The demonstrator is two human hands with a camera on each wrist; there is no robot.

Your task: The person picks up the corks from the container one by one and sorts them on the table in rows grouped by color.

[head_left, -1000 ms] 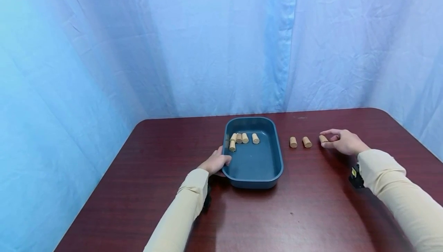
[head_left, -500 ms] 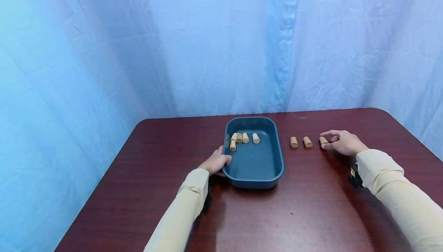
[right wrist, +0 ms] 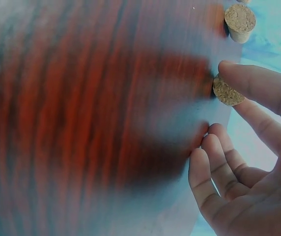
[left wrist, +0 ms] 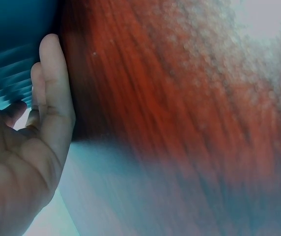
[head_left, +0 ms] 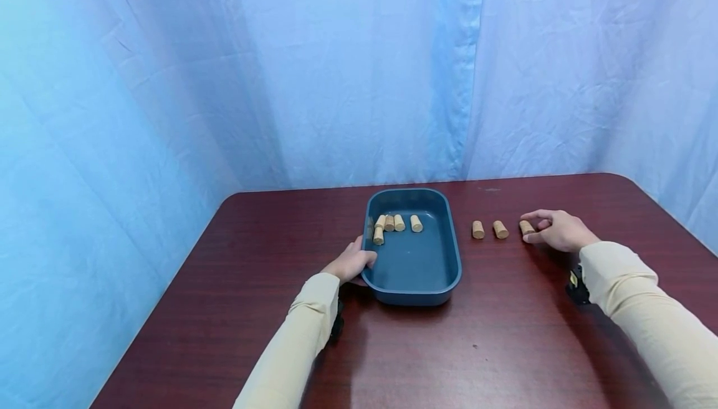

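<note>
My left hand (head_left: 349,264) grips the left wall of a dark blue rectangular tub (head_left: 412,272), its thumb over the rim. In the left wrist view the fingers (left wrist: 54,78) of that hand lie along the tub's ribbed underside (left wrist: 13,69), low over the table. Over on the right, my right hand (head_left: 561,232) pinches a tapered cork stopper (head_left: 526,227) between thumb and index finger. The right wrist view shows the speckled end of this cork (right wrist: 227,92) between the fingertips, the other fingers resting at the table surface.
Two more cork stoppers, one (head_left: 478,230) nearer the tub and one (head_left: 500,229) beside the right hand, lie in a row on the dark red wooden table (head_left: 224,309). Several corks (head_left: 389,222) lie inside the tub's far end. Blue curtains (head_left: 348,72) hang behind and at the left.
</note>
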